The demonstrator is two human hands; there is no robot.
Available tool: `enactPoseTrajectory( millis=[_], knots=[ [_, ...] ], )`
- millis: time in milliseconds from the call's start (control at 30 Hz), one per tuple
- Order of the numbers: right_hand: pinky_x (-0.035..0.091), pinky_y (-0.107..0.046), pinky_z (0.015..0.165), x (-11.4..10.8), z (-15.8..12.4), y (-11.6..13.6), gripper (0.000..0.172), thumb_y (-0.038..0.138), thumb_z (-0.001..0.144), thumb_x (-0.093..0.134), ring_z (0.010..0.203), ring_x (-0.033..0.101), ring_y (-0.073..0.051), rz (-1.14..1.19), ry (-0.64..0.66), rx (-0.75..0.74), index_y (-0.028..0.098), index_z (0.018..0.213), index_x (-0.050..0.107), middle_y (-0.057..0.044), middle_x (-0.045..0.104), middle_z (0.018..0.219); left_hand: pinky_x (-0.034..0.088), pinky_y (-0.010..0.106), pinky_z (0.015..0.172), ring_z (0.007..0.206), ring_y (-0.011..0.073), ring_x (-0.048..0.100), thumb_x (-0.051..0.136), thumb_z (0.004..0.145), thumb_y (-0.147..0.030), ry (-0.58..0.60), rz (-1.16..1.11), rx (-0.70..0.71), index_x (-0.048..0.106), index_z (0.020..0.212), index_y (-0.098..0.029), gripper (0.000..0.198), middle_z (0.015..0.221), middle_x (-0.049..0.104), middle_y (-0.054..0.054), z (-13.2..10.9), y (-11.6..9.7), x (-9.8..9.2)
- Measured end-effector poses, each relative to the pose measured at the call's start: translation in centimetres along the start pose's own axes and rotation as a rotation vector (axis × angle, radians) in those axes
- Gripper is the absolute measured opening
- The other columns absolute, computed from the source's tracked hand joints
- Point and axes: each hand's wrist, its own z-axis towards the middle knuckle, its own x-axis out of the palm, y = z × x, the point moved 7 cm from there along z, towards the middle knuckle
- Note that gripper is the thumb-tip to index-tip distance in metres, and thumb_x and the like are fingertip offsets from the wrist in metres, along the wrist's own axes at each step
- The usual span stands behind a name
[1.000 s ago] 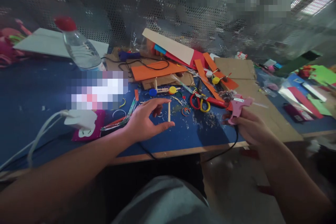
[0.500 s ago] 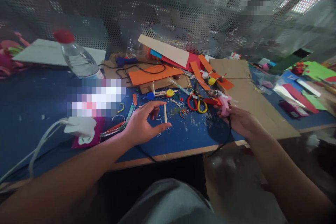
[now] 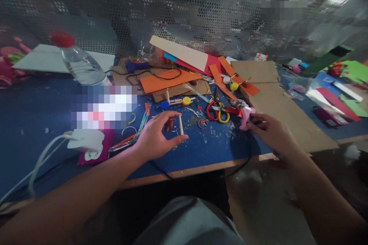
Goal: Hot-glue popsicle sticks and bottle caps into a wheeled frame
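My left hand (image 3: 156, 136) pinches a short wooden stick (image 3: 181, 125) upright between thumb and forefinger, just above the blue table (image 3: 43, 122). My right hand (image 3: 271, 132) grips a pink glue gun (image 3: 245, 116), its nozzle pointing left and down toward the table near red and yellow scissors (image 3: 218, 111). A black cord (image 3: 244, 160) trails from the gun over the table's front edge.
Orange paper strips (image 3: 166, 78), cardboard sheets (image 3: 267, 92), coloured bottle caps on sticks (image 3: 175, 102) and rubber bands litter the middle. A water bottle with a red cap (image 3: 77, 61) stands at the left. A white charger (image 3: 84, 139) lies near my left forearm. A perforated metal screen (image 3: 184, 7) backs the table.
My right hand has brought the glue gun down and left, closer to the scissors. The left hand keeps the stick upright in almost the same place.
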Motion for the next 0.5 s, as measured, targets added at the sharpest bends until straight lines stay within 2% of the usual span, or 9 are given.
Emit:
enactPoseTrajectory(
  millis=[67,133,233,300,400,467,500],
  knots=[
    [0.057,-0.039,0.068,-0.8,-0.1,0.8,0.040,0.051,0.078,0.084,0.071,0.066,-0.023,-0.145,-0.044,-0.030,0.024,0.106,0.078,-0.009,0.077,0.093,0.056,0.033,0.075,0.076,0.0163,0.061,0.086,0.088,-0.054,0.032,0.024,-0.031,0.067,0.131,-0.019,0.059,0.089,0.066,0.000,0.0,0.2,0.2],
    [0.055,-0.040,0.068,-0.8,-0.5,2.3,0.035,0.053,0.086,0.075,0.070,0.067,-0.023,-0.329,-0.041,-0.116,0.024,0.105,0.077,-0.009,0.077,0.093,0.055,0.034,0.076,0.077,0.0169,0.061,0.086,0.088,-0.052,0.066,0.035,-0.045,0.068,0.131,-0.021,0.056,0.092,0.067,0.001,0.0,0.3,0.5],
    [0.056,-0.040,0.073,0.2,-1.0,4.9,0.030,0.047,0.093,0.070,0.074,0.070,-0.023,-0.374,-0.002,-0.222,0.024,0.111,0.076,-0.010,0.077,0.100,0.055,0.034,0.076,0.078,0.0174,0.061,0.086,0.087,-0.052,0.100,0.029,-0.058,0.069,0.132,-0.022,0.056,0.095,0.068,0.002,0.0,0.3,0.8],
    [0.058,-0.042,0.076,1.8,-1.6,7.8,0.030,0.045,0.098,0.068,0.075,0.070,-0.024,-0.412,0.053,-0.396,0.023,0.116,0.076,-0.010,0.076,0.097,0.055,0.034,0.077,0.080,0.0180,0.062,0.086,0.087,-0.051,0.112,0.026,-0.071,0.070,0.132,-0.022,0.056,0.097,0.069,0.003,-0.1,0.4,0.9],
    [0.061,-0.042,0.081,5.4,-3.1,12.7,0.026,0.041,0.103,0.066,0.085,0.074,-0.025,-0.379,0.238,-0.680,0.024,0.120,0.075,-0.012,0.077,0.112,0.055,0.035,0.079,0.081,0.0189,0.063,0.085,0.088,-0.052,0.128,0.022,-0.083,0.070,0.132,-0.022,0.056,0.097,0.070,0.003,-0.1,0.5,1.1],
    [0.064,-0.043,0.090,7.4,-4.5,16.0,0.021,0.034,0.104,0.067,0.102,0.077,-0.028,-0.291,0.341,-0.841,0.025,0.122,0.075,-0.012,0.078,0.120,0.054,0.035,0.077,0.080,0.0196,0.064,0.084,0.088,-0.057,0.139,0.010,-0.093,0.071,0.130,-0.021,0.057,0.094,0.070,0.003,-0.1,0.7,1.3],
    [0.064,-0.044,0.094,8.3,-5.2,17.5,0.022,0.031,0.104,0.068,0.109,0.077,-0.029,-0.238,0.380,-0.925,0.027,0.124,0.075,-0.011,0.079,0.117,0.053,0.035,0.076,0.079,0.0199,0.064,0.083,0.087,-0.060,0.143,-0.004,-0.099,0.072,0.129,-0.021,0.058,0.093,0.071,0.003,-0.1,0.7,1.3]
  ],
)
